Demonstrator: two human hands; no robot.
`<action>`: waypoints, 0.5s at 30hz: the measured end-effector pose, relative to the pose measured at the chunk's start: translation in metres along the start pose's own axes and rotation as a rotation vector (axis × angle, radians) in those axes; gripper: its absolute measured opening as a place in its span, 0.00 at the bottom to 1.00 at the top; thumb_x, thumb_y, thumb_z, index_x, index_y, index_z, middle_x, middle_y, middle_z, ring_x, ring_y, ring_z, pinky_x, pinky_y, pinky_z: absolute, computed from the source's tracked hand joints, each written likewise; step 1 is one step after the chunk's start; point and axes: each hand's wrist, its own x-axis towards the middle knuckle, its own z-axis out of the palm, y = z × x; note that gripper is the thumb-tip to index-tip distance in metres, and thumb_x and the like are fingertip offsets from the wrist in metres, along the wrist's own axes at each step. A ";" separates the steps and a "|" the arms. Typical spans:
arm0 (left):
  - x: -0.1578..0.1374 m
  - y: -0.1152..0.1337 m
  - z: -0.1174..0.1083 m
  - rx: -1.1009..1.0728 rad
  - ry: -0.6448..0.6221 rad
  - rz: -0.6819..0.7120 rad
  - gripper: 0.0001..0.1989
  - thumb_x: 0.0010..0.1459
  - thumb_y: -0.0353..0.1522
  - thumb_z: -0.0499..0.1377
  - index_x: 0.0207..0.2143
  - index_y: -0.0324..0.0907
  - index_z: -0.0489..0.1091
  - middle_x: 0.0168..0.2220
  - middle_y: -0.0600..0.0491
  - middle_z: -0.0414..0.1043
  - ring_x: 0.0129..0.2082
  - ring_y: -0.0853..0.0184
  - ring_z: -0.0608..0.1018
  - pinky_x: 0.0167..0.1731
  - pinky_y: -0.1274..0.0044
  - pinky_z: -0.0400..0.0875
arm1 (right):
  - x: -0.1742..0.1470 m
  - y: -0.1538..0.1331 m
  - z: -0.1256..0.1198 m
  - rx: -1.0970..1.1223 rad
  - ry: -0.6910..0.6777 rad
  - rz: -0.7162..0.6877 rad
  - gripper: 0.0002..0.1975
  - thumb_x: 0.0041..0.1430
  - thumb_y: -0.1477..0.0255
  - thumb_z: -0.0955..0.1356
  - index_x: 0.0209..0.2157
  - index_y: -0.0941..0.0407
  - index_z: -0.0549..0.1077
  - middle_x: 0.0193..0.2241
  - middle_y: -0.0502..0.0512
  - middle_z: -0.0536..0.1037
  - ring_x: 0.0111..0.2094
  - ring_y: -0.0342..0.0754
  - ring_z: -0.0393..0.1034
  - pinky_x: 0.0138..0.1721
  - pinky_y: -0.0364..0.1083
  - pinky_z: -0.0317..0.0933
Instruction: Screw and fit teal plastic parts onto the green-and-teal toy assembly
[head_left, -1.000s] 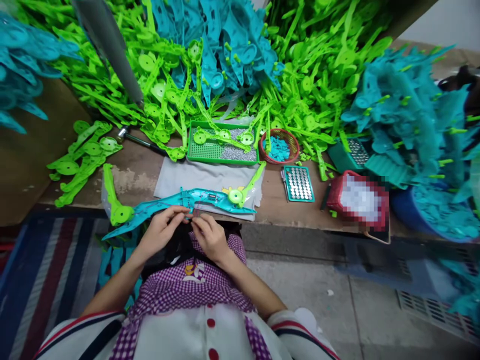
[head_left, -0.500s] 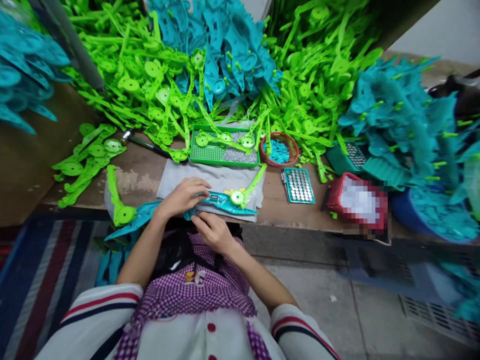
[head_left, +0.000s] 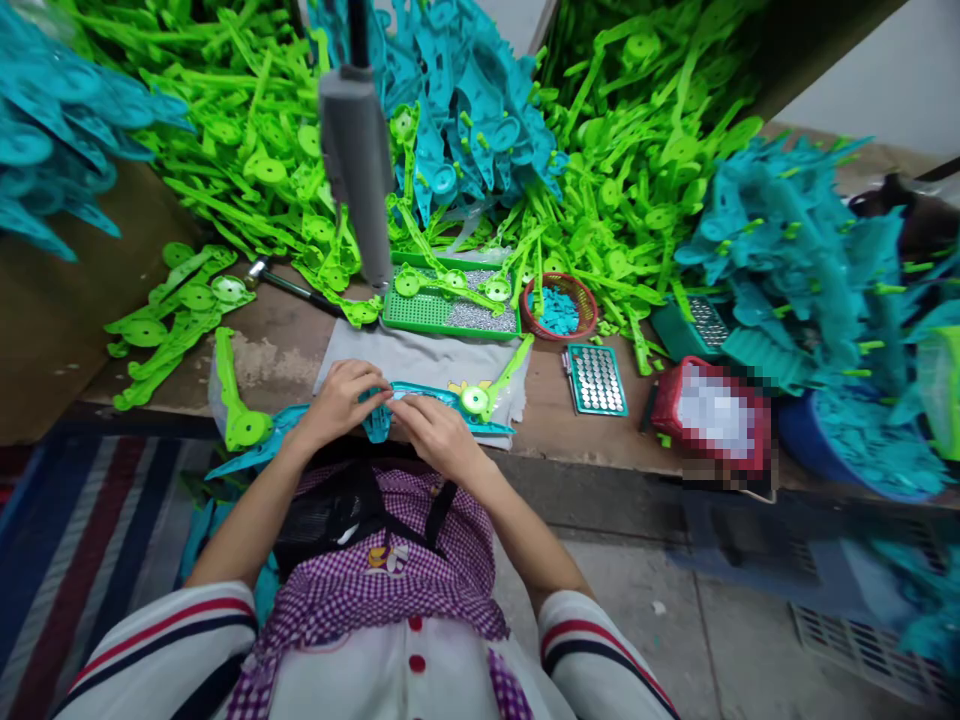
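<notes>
A long blue plastic toy part (head_left: pixel 427 392) with green arms at its ends lies across the grey cloth (head_left: pixel 360 350) at the table's front edge. My left hand (head_left: pixel 345 400) is closed on its middle section, fingertips pinching near a small blue piece that juts toward me. From the other side, my right hand (head_left: pixel 439 432) has its fingers pressed together on the same middle section. My fingers hide the exact contact. One green arm (head_left: pixel 244 420) sticks up beyond my left hand, another green arm (head_left: pixel 495 385) beyond my right.
A grey power screwdriver (head_left: pixel 358 160) hangs over the table. Behind the cloth stand a green tray (head_left: pixel 416 318) of small metal parts and a red basket (head_left: pixel 585 300) of blue pieces. A hammer (head_left: pixel 292 285) lies left. Farther right are a button-cell tray (head_left: pixel 598 380) and red box (head_left: pixel 667 400).
The hanging screwdriver has swung from the upper left to above the green tray. My left hand has shifted slightly left, and my right hand has moved up onto the toy part's middle.
</notes>
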 end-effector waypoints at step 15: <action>0.005 0.000 0.009 0.098 -0.004 0.269 0.11 0.63 0.29 0.56 0.46 0.43 0.75 0.46 0.46 0.75 0.44 0.63 0.76 0.45 0.70 0.69 | -0.025 -0.025 0.008 -0.114 0.030 -0.145 0.12 0.66 0.79 0.61 0.46 0.59 0.73 0.38 0.59 0.79 0.37 0.44 0.73 0.38 0.44 0.67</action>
